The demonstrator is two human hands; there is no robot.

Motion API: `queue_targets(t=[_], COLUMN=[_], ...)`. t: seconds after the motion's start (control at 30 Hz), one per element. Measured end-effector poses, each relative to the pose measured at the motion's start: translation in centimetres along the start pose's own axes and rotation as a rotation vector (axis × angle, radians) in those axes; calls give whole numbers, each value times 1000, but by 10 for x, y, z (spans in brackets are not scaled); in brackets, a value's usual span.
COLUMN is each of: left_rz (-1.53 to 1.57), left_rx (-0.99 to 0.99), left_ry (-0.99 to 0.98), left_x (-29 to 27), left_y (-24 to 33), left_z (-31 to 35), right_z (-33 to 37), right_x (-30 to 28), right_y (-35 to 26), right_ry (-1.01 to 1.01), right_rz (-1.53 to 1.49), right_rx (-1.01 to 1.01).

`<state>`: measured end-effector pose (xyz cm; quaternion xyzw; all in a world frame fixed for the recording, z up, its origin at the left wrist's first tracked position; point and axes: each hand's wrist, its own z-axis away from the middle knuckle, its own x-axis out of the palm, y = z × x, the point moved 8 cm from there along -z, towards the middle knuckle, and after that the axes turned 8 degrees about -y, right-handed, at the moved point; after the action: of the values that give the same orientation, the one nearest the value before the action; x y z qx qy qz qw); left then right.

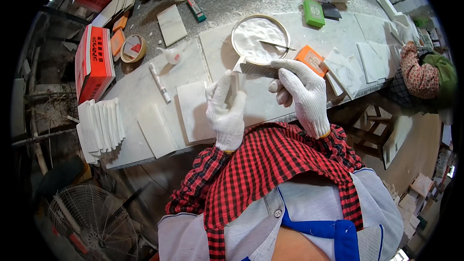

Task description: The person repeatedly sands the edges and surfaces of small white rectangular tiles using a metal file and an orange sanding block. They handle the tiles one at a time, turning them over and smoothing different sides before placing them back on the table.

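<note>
Here at the bench, a narrow white stone piece [238,83] stands up between the person's hands, above the worktop and in front of the round tub [288,34]. The gloved left hand [226,116] has it pinched, thumb on one side, fingers on the other. Across its top edge lies a flat metal scraper blade [258,70], gripped by the gloved right hand [304,92], forefinger stretched along the blade and the other fingers curled in, bare tips showing.

Just behind, the tub is full of white paste [249,34], a thin dark tool [276,45] resting over its rim. To its right sit an orange box [309,60] and grey-veined marble tiles [343,73]; farther back, a green box [314,13].

Over to the left, a white tile [191,111] lies flat beside the left hand, then a white tube [159,83], another flat tile [157,130] and a row of leaning white tiles [100,125]. Beyond them, a tape roll [123,52] and a red carton [95,63]. Down on the lower left, a caged fan [94,224]; at far right, a co-worker's floral sleeve [414,75].
</note>
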<state>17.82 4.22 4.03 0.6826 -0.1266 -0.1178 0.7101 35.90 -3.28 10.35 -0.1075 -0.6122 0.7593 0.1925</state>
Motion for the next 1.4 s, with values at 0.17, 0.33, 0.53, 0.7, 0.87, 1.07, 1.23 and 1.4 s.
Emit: queue_targets(t=[0.17,0.33,0.53,0.7,0.87,1.07,1.23,1.4], left_rz=[-61,-20,-59,-27,-96,-142,-124,-90], left_rx=[33,71,53,31,71,93,60,66], left_ry=[-18,7,-31,-20,-16,5,-15,-13], left_x=[1,2,3,3,2,3,3,5], left_y=[4,3,1,0,2,6,2,5], left_z=[-1,0,2,3,3,3,5,6], right_z=[3,5,7,9,11,12,13,13], right_x=[2,3,3,2,4,3,3,1], right_y=[-4,-8,-10,-11,-16,-17,-18,-19], right_ry=[9,19,26,23,35,37,19,23], right_rz=[27,96,165,220,242,231,218,221], right_rx=[-36,-77,-110,-133,-167,-157,-175,-167])
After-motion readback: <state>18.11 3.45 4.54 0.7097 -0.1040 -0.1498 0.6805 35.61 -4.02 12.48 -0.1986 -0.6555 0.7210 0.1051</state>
